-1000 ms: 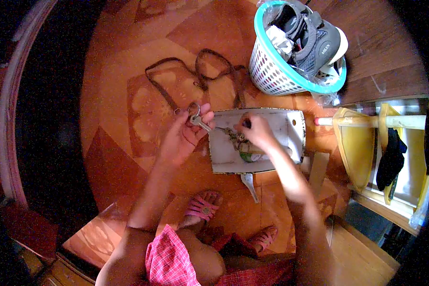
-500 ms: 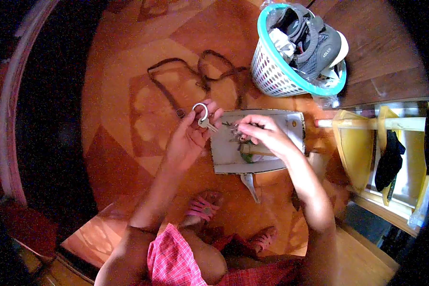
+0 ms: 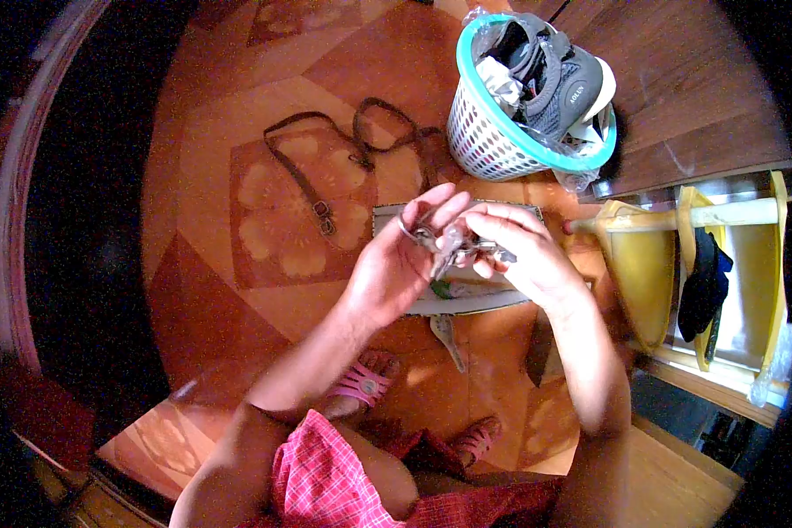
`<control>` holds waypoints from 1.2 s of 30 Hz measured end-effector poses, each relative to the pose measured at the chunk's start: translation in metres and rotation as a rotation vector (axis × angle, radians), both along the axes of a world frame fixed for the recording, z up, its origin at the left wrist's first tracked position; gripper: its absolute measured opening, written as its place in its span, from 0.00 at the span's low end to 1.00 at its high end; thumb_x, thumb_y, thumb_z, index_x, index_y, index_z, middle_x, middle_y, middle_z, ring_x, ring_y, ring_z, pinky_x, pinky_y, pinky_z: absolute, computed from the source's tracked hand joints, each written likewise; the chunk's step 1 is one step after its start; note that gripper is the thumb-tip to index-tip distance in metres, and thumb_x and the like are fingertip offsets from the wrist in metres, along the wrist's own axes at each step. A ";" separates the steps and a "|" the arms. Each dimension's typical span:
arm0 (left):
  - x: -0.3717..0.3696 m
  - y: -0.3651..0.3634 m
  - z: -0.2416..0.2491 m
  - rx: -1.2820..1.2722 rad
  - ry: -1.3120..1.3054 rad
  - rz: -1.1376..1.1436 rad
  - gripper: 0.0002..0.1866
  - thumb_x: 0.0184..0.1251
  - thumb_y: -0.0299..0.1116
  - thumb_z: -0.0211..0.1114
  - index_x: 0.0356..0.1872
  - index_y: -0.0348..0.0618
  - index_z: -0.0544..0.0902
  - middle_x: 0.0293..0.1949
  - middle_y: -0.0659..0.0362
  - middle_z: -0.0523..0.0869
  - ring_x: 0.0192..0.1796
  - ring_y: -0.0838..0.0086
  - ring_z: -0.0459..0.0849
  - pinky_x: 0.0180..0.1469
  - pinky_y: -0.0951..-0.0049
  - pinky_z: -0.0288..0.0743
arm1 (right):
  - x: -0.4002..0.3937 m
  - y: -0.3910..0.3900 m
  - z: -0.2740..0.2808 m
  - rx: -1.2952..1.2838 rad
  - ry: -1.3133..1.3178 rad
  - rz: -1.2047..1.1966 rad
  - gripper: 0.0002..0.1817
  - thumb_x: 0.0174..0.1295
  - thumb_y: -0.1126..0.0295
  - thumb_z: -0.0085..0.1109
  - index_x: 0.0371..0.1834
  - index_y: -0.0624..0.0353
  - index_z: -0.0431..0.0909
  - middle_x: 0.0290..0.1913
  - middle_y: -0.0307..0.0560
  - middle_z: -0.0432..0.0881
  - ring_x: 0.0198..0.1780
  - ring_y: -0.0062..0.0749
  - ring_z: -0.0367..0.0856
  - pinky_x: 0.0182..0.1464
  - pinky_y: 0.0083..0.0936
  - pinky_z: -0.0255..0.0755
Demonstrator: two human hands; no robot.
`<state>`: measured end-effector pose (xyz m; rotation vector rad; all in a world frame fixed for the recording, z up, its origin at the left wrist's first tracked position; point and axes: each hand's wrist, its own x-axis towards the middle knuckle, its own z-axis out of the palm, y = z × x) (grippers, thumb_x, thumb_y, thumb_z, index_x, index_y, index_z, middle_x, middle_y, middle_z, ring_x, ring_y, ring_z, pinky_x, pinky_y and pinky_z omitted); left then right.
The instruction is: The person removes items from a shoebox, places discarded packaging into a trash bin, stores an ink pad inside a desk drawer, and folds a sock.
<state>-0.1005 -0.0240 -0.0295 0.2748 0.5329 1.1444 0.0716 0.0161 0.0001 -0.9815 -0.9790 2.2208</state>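
Note:
My left hand (image 3: 393, 271) is cupped palm up, with a metal key ring (image 3: 407, 231) against its fingers. My right hand (image 3: 530, 255) pinches a bunch of small keys (image 3: 447, 257) just above the left palm. The two hands nearly meet, and the keys blur together between them. Beneath both hands lies a shallow white box (image 3: 480, 305), mostly covered by them. Something green (image 3: 440, 289) shows inside it.
A pale spoon-shaped piece (image 3: 447, 341) lies by the box's near edge. A dark strap (image 3: 304, 172) is on the patterned floor. A white basket with a turquoise rim (image 3: 537, 157) holds grey shoes (image 3: 559, 92). A yellow-sided rack (image 3: 644, 273) stands right.
The right hand has lifted from the box with a bunch of keys. My left hand has moved right, bringing its key ring close to that bunch.

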 end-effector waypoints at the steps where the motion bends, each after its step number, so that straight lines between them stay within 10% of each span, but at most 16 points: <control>1: 0.001 -0.001 0.003 -0.019 -0.019 -0.042 0.25 0.69 0.45 0.47 0.61 0.39 0.64 0.60 0.55 0.71 0.59 0.68 0.71 0.60 0.69 0.66 | -0.001 -0.001 0.005 0.085 -0.061 0.032 0.13 0.65 0.61 0.50 0.44 0.57 0.79 0.39 0.37 0.80 0.31 0.15 0.76 0.27 0.12 0.66; 9: 0.006 -0.010 0.010 -0.102 -0.394 -0.075 0.21 0.70 0.40 0.44 0.57 0.37 0.68 0.53 0.51 0.77 0.55 0.60 0.76 0.63 0.59 0.65 | 0.000 -0.006 0.035 0.370 -0.317 -0.057 0.21 0.67 0.54 0.44 0.42 0.61 0.80 0.34 0.34 0.81 0.30 0.13 0.75 0.28 0.12 0.67; 13: 0.003 -0.015 -0.001 -0.099 -0.546 -0.027 0.20 0.68 0.38 0.41 0.53 0.36 0.70 0.55 0.49 0.75 0.58 0.57 0.73 0.65 0.53 0.62 | -0.008 -0.011 0.023 0.314 -0.092 -0.014 0.27 0.70 0.51 0.34 0.52 0.63 0.72 0.47 0.47 0.78 0.47 0.22 0.76 0.43 0.19 0.73; 15: 0.001 -0.013 0.003 -0.225 -0.383 0.027 0.21 0.64 0.39 0.47 0.54 0.39 0.71 0.52 0.51 0.77 0.57 0.58 0.74 0.58 0.50 0.67 | -0.012 -0.012 0.025 0.780 -0.237 0.110 0.27 0.71 0.54 0.28 0.59 0.65 0.67 0.56 0.51 0.74 0.58 0.37 0.71 0.56 0.30 0.69; 17: -0.008 -0.013 -0.011 -0.008 -0.738 -0.071 0.24 0.66 0.40 0.41 0.56 0.35 0.69 0.56 0.48 0.74 0.57 0.55 0.73 0.60 0.50 0.66 | -0.016 -0.014 0.023 0.911 -0.354 0.038 0.24 0.71 0.55 0.33 0.57 0.62 0.69 0.47 0.54 0.78 0.49 0.37 0.77 0.50 0.29 0.71; 23: -0.046 -0.004 -0.018 -0.045 -0.307 0.140 0.28 0.67 0.46 0.40 0.64 0.39 0.62 0.58 0.51 0.72 0.56 0.56 0.73 0.57 0.54 0.68 | -0.015 0.008 -0.020 0.849 -0.438 -0.216 0.14 0.67 0.62 0.45 0.40 0.61 0.75 0.34 0.50 0.82 0.39 0.39 0.81 0.41 0.31 0.73; 29: -0.062 -0.003 -0.029 -0.140 -0.352 0.162 0.35 0.68 0.58 0.35 0.65 0.41 0.61 0.59 0.52 0.71 0.55 0.57 0.72 0.55 0.54 0.68 | -0.046 -0.004 -0.164 0.817 -1.301 0.476 0.13 0.51 0.65 0.61 0.40 0.55 0.78 0.37 0.53 0.82 0.42 0.47 0.80 0.44 0.38 0.73; 36: -0.063 -0.002 -0.033 -0.112 -0.369 0.134 0.37 0.67 0.60 0.32 0.65 0.40 0.60 0.59 0.51 0.70 0.57 0.55 0.71 0.58 0.53 0.64 | -0.070 -0.001 -0.189 0.797 -1.425 0.447 0.13 0.48 0.66 0.64 0.35 0.59 0.79 0.39 0.50 0.82 0.41 0.43 0.81 0.43 0.33 0.75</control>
